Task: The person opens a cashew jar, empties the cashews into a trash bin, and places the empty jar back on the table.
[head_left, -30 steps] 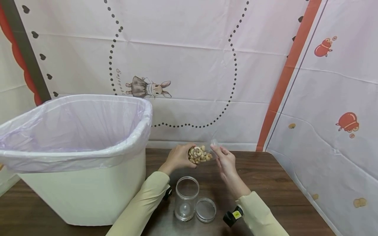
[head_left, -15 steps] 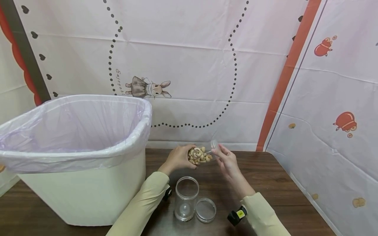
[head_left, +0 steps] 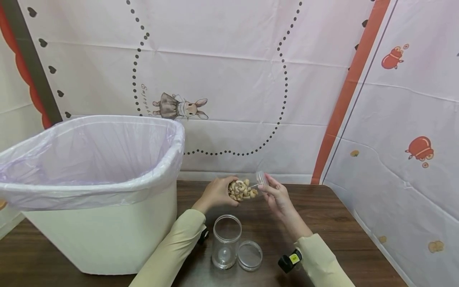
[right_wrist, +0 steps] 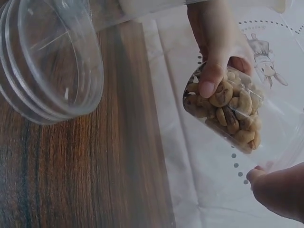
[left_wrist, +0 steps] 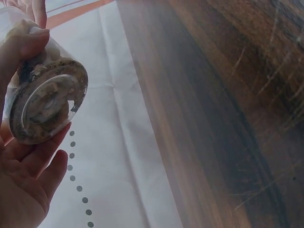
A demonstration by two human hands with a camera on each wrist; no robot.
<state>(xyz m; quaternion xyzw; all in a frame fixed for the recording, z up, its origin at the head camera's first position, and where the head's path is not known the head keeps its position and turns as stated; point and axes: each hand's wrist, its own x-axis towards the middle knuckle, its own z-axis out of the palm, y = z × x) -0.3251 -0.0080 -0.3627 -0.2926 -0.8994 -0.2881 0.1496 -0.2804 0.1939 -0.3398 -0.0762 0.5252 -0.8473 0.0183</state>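
My left hand (head_left: pixel 215 194) grips a clear plastic jar (right_wrist: pixel 213 124) of cashews (head_left: pixel 241 189) around its base end, thumb on one side. Lying tilted on its side above the table, the jar has its base toward the left and its mouth toward the right. In the left wrist view the round jar base (left_wrist: pixel 50 109) faces the camera. At the mouth end, my right hand (head_left: pixel 279 198) pinches a clear ridged lid (head_left: pixel 260 178) between thumb and fingers. The right thumb (right_wrist: pixel 280 192) shows in the right wrist view; the lid is mostly out of frame there.
An empty clear jar (head_left: pixel 226 243) stands upright on the dark wooden table (head_left: pixel 340 231) between the forearms. Its loose lid (head_left: pixel 250 255) lies just right of it. A large white bin (head_left: pixel 107 235) with a lilac liner fills the left. A printed cloth (head_left: pixel 229 83) hangs behind.
My right hand has shifted slightly right and turned at the jar's mouth, and the lid now shows more clearly. The left hand and the jar of cashews stay nearly still.
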